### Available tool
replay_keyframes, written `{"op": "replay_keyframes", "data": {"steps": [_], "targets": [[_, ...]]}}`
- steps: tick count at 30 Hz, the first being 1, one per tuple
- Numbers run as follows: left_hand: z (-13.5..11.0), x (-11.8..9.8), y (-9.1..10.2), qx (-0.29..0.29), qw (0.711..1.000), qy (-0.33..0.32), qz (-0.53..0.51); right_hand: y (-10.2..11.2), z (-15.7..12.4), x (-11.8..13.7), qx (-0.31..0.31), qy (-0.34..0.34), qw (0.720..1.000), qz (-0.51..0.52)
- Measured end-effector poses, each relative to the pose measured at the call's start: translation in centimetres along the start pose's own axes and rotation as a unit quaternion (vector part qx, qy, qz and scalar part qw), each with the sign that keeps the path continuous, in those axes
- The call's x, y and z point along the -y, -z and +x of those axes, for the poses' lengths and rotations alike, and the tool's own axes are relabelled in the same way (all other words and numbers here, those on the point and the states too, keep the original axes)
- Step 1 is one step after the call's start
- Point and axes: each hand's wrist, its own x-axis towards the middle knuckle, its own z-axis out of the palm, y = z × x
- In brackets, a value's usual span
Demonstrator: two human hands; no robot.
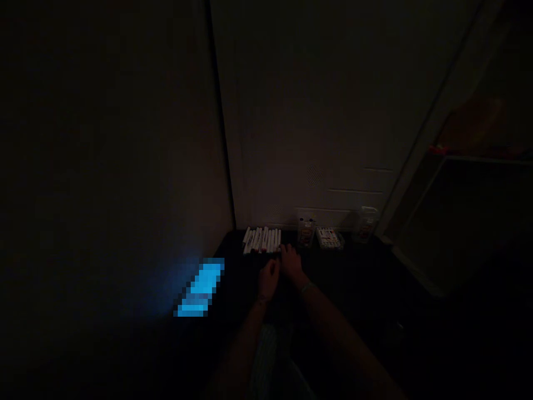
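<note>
A row of white markers (262, 240) lies side by side on a dark tabletop, several of them with dark or red ends at the near side. My right hand (292, 263) is at the row's right end, palm down, its fingers reaching forward and slightly apart by the last marker; whether they touch it is too dark to tell. Just left of it and nearer to me, my left hand (268, 278) is curled closed. What it holds, if anything, is hidden.
Right of the markers stands a clear package (306, 232) with a label. A case of white markers (328, 238) lies beside it, then another clear package (366, 225). A glowing blue, pixelated screen (201, 288) is at the left. A pale wall (308, 139) closes the back.
</note>
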Motion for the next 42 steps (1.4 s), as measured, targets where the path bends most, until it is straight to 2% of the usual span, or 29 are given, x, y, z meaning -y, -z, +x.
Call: {"op": "replay_keyframes", "data": {"steps": [6,19,22,25,27,29,32,35,38,42], "targets": [[-0.1,-0.3,0.0,-0.006,1.0,-0.004,-0.001,0.2,0.2,-0.2,0.012,0.016,1.0,-0.019],[-0.1,-0.4,0.0,-0.015,1.0,0.018,0.004,0.8,1.9,-0.9,0.051,-0.009,0.998,-0.039],[0.0,-0.2,-0.1,-0.015,1.0,0.017,-0.004,0.6,1.4,-1.3,0.034,-0.02,0.999,-0.004],[0.0,0.0,-0.1,-0.015,1.0,0.011,-0.006,0.7,0.0,-1.9,-0.017,-0.046,0.996,0.08],[0.0,0.0,-0.1,-0.013,1.0,0.014,-0.007,1.0,-1.1,-2.4,-0.072,-0.041,0.982,0.169],[0.0,-0.1,-0.1,-0.017,1.0,0.021,-0.015,1.5,-2.1,-2.7,-0.114,-0.046,0.954,0.272],[0.1,-0.3,0.0,-0.051,0.997,0.048,-0.037,2.2,-3.3,-3.3,-0.115,-0.048,0.915,0.384],[0.2,-0.4,0.0,-0.091,0.991,0.076,-0.065,2.5,-4.2,-4.2,-0.106,-0.027,0.894,0.435],[0.3,-0.5,0.1,-0.105,0.987,0.077,-0.095,2.1,-4.9,-5.2,-0.106,-0.06,0.879,0.46],[0.4,-0.3,0.3,-0.094,0.989,0.06,-0.103,1.5,-5.2,-5.8,-0.103,-0.096,0.866,0.48]]}}
